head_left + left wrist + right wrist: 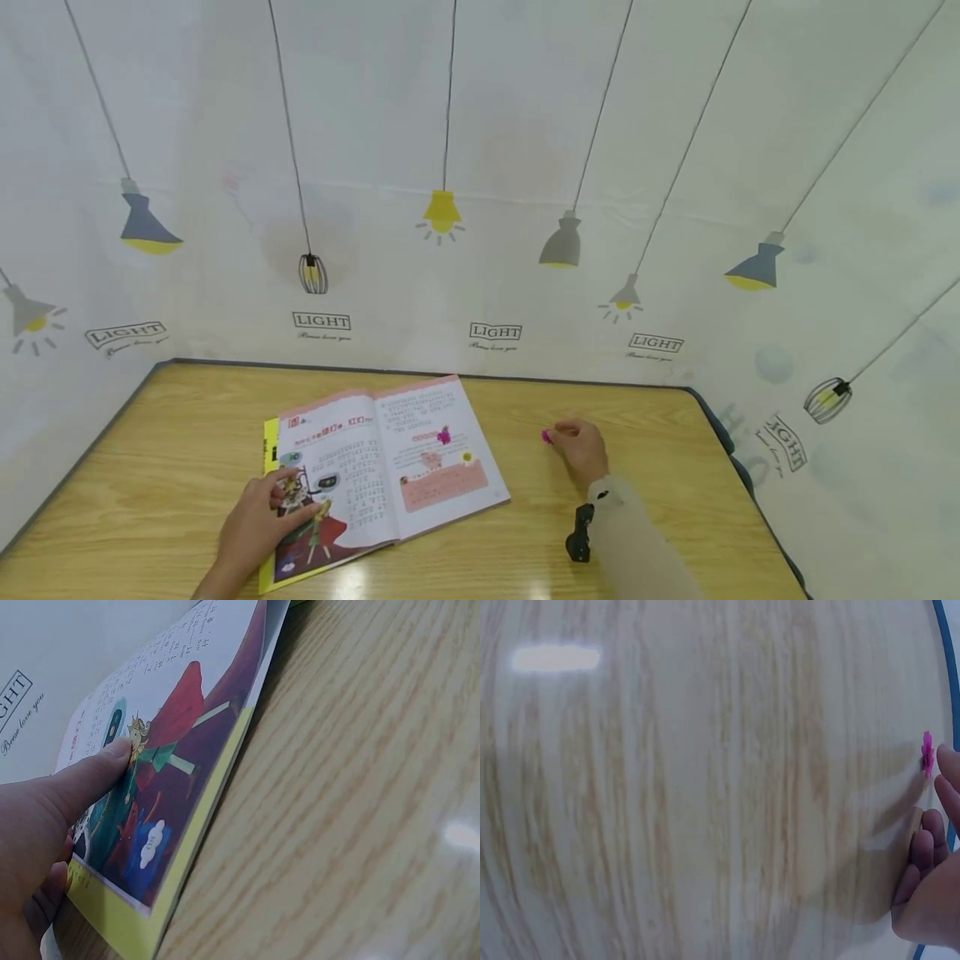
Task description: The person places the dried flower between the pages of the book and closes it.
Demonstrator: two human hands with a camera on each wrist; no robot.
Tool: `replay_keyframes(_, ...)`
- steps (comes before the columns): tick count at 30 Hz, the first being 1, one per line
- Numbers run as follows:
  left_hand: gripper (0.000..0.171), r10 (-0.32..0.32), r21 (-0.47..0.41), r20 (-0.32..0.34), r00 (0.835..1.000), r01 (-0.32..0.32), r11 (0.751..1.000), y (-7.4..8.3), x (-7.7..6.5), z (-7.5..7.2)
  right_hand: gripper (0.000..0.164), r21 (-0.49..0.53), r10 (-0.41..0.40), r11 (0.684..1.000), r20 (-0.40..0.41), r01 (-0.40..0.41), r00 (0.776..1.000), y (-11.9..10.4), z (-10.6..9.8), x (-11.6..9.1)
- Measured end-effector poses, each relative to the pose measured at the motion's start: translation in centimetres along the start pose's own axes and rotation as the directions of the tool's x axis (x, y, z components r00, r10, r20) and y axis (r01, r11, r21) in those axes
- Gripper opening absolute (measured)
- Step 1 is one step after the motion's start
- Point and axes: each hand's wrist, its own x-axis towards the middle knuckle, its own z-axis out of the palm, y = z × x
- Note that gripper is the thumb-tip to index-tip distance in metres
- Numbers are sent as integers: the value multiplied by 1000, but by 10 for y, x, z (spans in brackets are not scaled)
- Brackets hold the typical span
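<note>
An open book with printed pages and a yellow edge lies on the table. My left hand rests on the lower part of its left page. In the left wrist view, the thumb presses on the illustrated page, while the other fingers are partly hidden by the book's edge. To the right of the book, my right hand pinches a small magenta piece at its fingertips. That piece looks thin and ragged-edged in the right wrist view; its exact kind is unclear.
A similar magenta shape shows on the right page; whether it is printed or loose I cannot tell. The wood-grain table has a dark rim and meets a pale wall printed with hanging lamps. A black device sits at my right wrist.
</note>
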Motion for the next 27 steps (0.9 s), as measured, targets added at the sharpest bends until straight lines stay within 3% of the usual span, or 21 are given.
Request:
replay_keyframes(16, 85, -1, -4, 9, 1000, 1, 1000, 1, 0, -1, 28, -115, 16, 993, -170, -36, 985, 0, 11, -8)
replay_keyframes(27, 86, 6, -3, 6, 1000, -6, 1000, 1, 0, -2, 18, -149, -23, 989, -206, -8, 978, -7, 12, -11)
